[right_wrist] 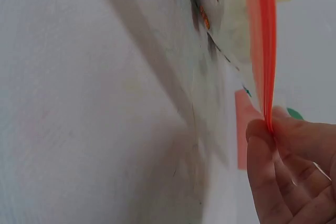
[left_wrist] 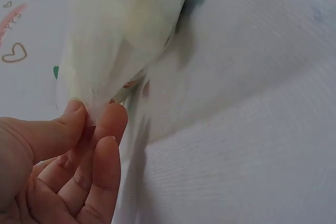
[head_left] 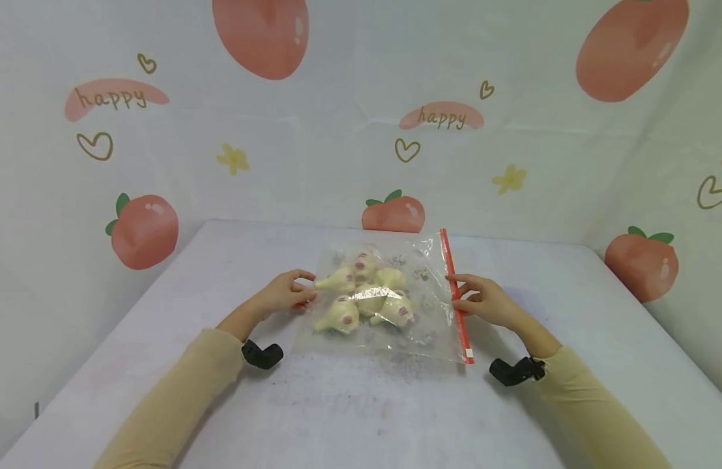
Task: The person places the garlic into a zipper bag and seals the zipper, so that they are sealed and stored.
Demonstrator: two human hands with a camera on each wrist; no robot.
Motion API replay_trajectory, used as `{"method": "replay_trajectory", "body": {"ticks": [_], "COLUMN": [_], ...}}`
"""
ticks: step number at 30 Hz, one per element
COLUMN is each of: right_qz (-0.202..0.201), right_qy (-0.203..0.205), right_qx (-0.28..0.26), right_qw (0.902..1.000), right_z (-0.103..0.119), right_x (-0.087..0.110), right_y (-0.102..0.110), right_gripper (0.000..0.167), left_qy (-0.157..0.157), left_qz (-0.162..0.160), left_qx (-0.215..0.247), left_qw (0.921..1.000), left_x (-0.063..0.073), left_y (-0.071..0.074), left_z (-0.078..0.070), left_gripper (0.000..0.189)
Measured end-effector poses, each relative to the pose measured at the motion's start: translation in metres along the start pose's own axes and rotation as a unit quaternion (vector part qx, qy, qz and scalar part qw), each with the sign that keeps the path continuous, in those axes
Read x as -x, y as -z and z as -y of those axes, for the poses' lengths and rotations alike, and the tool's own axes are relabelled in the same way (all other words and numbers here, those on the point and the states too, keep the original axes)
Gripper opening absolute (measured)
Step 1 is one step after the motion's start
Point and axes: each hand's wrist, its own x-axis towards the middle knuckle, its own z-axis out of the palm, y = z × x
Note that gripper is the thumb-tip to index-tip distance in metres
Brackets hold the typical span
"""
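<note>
A clear zip bag with a red zip strip along its right edge lies between the two hands in the head view. Inside it are several pale, garlic-shaped pieces with small purple marks. My left hand pinches the bag's left edge between thumb and fingers; in the left wrist view the plastic gathers into folds at the fingertips. With thumb and fingers, my right hand pinches the red strip near its middle. The right wrist view shows that strip standing edge-on above the fingertips.
The bag is over a white-covered table. A white cloth backdrop printed with peaches, hearts and flowers rises behind and at both sides. A black wrist camera sits on each wrist, the left one and the right one.
</note>
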Motion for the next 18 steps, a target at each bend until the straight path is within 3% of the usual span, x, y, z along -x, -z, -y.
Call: {"method": "replay_trajectory", "body": {"ticks": [9,18], "right_qz": [0.015,0.018], "right_qy": [-0.025,-0.026], "right_qx": [-0.032,-0.032], "right_qw": [0.9991,0.9990], "right_z": [-0.014,-0.018], "right_x": [0.001,0.002], "right_y": [0.004,0.005], "right_gripper": [0.060,0.059], "left_qy": [0.007,-0.010], "left_qz": [-0.001,0.001], "left_qx": [0.012,0.008], "left_qw": [0.9999,0.9999], "left_x": [0.003,0.004], "left_y": [-0.001,-0.002], "left_z": [-0.001,-0.003], "left_gripper": [0.049,0.048]}}
